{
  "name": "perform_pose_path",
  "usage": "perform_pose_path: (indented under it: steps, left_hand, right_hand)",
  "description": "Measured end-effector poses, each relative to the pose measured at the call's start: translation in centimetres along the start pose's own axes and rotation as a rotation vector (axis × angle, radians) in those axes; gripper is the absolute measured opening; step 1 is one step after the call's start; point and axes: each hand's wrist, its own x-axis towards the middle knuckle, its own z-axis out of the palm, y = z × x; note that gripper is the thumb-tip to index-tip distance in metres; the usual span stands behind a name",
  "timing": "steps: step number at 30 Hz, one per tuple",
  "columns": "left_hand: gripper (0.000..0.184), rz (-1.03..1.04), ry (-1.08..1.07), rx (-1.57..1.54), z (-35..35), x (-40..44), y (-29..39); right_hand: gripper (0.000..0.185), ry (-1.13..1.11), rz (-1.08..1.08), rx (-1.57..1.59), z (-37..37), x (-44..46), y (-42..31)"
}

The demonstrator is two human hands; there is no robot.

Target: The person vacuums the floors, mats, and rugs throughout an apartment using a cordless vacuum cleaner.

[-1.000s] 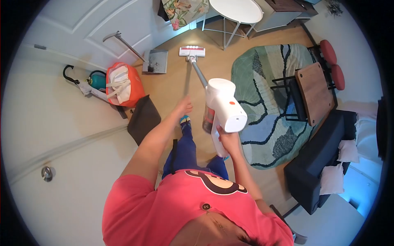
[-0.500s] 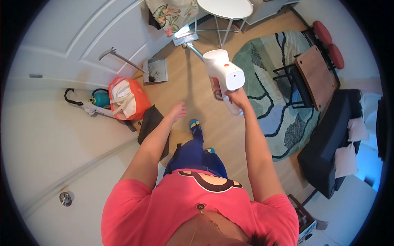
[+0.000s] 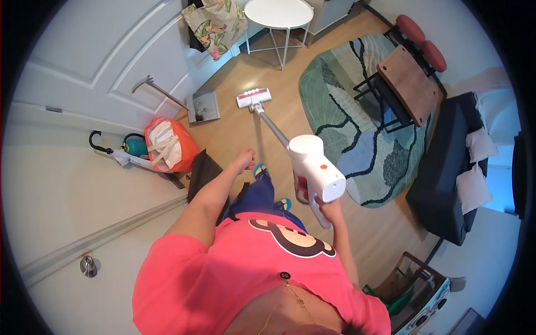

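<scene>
My right hand [image 3: 330, 210] grips the handle of a white cordless stick vacuum cleaner [image 3: 316, 163], close to my body on the right. From its body a grey tube slants forward and left to the floor head [image 3: 254, 98], which rests on the wooden floor. The head is white with a red stripe. My left hand [image 3: 244, 161] hangs free in front of me, its fingers loosely curled with nothing in them. Below it is my foot in a blue patterned sock. A dark folded item [image 3: 205, 174] lies nearest my left forearm, against the wall.
Ahead stands a white round table [image 3: 279, 13]. Left of the floor head is a long-handled dustpan [image 3: 203, 106]; an orange bag [image 3: 184, 146] sits nearby. On the right are a green rug [image 3: 329, 123], a brown folding table [image 3: 410, 84] and a dark sofa [image 3: 441, 170].
My right hand has drawn the vacuum cleaner back toward my body. Its floor head has come away from the far wall, out from beneath the floral cloth. My left hand stays curled.
</scene>
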Motion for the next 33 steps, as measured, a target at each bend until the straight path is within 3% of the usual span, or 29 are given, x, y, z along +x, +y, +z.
perform_pose_path:
  steps: [2, 5, 9, 12, 17, 21, 23, 26, 27, 29, 31, 33]
  left_hand:
    - [0.024, -0.005, -0.034, 0.045, 0.4, -0.8, -1.3]
    - [0.026, -0.013, -0.099, 0.134, 1.1, -2.0, -1.7]
    - [0.028, -0.005, -0.177, 0.225, 2.1, -0.5, -0.2]
    - [0.033, -0.006, -0.265, 0.388, 2.1, 1.5, 3.1]
    - [0.037, 0.176, -0.278, 0.502, -1.1, 7.8, 8.0]
    - [0.037, 0.194, -0.227, 0.480, -6.3, 9.9, 11.9]
    - [0.036, 0.146, -0.195, 0.621, -9.1, 10.3, 14.5]
    - [0.037, 0.546, -0.014, 0.887, -11.6, 16.7, 12.7]
    - [0.037, 0.461, -0.088, 0.856, -10.9, 16.1, 13.6]
    - [0.039, 0.290, -0.233, 0.788, -7.4, 14.5, 15.8]
    - [0.047, -0.018, -0.400, 0.399, -3.9, 11.6, 16.4]
    - [0.057, -0.345, -0.362, 0.190, 0.6, 10.7, 14.7]
  right_hand:
    - [0.050, -0.014, 0.182, 0.120, -1.0, -4.7, -2.0]
    - [0.044, 0.065, 0.398, 0.232, -1.0, -8.5, -4.8]
    - [0.029, 0.198, 0.363, 0.421, -0.2, -8.9, -7.0]
    - [0.023, 0.234, 0.357, 0.439, 1.0, -6.1, -9.6]
    - [0.015, 0.167, 0.305, 0.472, 4.8, 3.1, -13.8]
    - [0.018, 0.089, 0.321, 0.414, 6.5, 10.8, -16.9]
    - [0.023, 0.061, 0.363, 0.425, 7.2, 12.8, -19.1]
    - [0.032, 0.105, 0.408, 0.344, 8.0, 11.4, -21.8]
    - [0.039, 0.065, 0.488, 0.326, 7.7, 10.4, -22.2]
    - [0.039, 0.181, 0.430, 0.310, 7.2, 7.9, -21.8]
    - [0.040, 0.241, 0.409, 0.267, 6.5, 5.0, -21.5]
    - [0.042, 0.252, 0.461, 0.245, 4.6, 2.4, -22.9]
